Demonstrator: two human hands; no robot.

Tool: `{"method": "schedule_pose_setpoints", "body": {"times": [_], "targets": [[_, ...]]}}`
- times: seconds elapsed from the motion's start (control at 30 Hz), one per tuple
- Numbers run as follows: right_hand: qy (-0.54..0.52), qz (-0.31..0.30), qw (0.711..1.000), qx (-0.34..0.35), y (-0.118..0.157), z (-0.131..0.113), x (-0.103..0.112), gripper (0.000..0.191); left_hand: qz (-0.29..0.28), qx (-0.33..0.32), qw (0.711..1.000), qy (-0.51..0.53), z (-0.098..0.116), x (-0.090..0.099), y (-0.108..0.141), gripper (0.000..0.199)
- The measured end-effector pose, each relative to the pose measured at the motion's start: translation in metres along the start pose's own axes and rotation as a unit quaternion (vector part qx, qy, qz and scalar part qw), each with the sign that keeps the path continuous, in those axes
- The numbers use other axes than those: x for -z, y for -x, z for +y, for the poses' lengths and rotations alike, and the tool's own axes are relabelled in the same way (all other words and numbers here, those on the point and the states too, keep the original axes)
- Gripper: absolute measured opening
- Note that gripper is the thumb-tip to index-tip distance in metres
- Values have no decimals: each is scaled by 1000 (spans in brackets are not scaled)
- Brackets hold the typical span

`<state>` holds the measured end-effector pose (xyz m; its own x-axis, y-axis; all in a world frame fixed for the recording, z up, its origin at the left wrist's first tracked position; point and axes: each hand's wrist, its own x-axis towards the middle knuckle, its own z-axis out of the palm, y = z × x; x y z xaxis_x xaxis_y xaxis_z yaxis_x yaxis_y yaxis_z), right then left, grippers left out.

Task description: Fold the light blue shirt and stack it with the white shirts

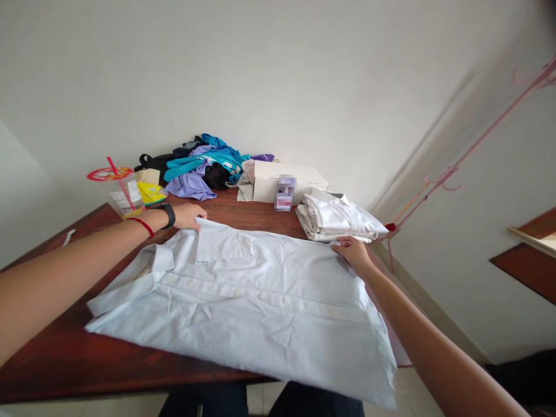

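Note:
A pale, light-blue button-up shirt (260,324) lies front side up across the table, its collar to the left and its hem to the right, hanging over the near edge. My left hand (191,216) pinches the far edge of the shirt near the shoulder and chest pocket. At the far right edge, close to the hem, my right hand (353,252) grips the fabric between thumb and fingers. A row of buttons runs along the middle of the shirt. Just beyond my right hand sits a stack of folded white shirts (334,215).
Along the back of the wooden table (65,347) are a heap of clothes (212,162), a white box (299,174) and a small blurred card (285,194). A plastic cup with a straw (121,194) and a yellow packet (152,192) stand left. A pink rack (473,142) leans right.

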<state>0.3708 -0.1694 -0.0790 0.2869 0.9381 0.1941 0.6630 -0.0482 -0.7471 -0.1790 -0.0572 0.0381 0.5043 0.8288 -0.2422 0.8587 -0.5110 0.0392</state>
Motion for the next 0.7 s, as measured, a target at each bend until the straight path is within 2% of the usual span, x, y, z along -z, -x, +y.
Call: {"method": "schedule_pose_setpoints", "body": {"times": [0.13,0.23,0.43,0.6,0.7], "targets": [[27,-31,999,21,3,-9,8,48,52,0,999,8,0,1,16,28],[94,-70,992,42,5,-17,16,41,87,-4,996,-3,3,1,30,29],[161,-89,980,72,6,-46,39,17,80,-2,996,31,13,3,53,23],[93,-125,977,145,7,-59,61,18,102,8,994,34,13,4,55,20],[64,-102,978,173,5,-60,71,27,101,23,994,48,12,3,56,20]]}}
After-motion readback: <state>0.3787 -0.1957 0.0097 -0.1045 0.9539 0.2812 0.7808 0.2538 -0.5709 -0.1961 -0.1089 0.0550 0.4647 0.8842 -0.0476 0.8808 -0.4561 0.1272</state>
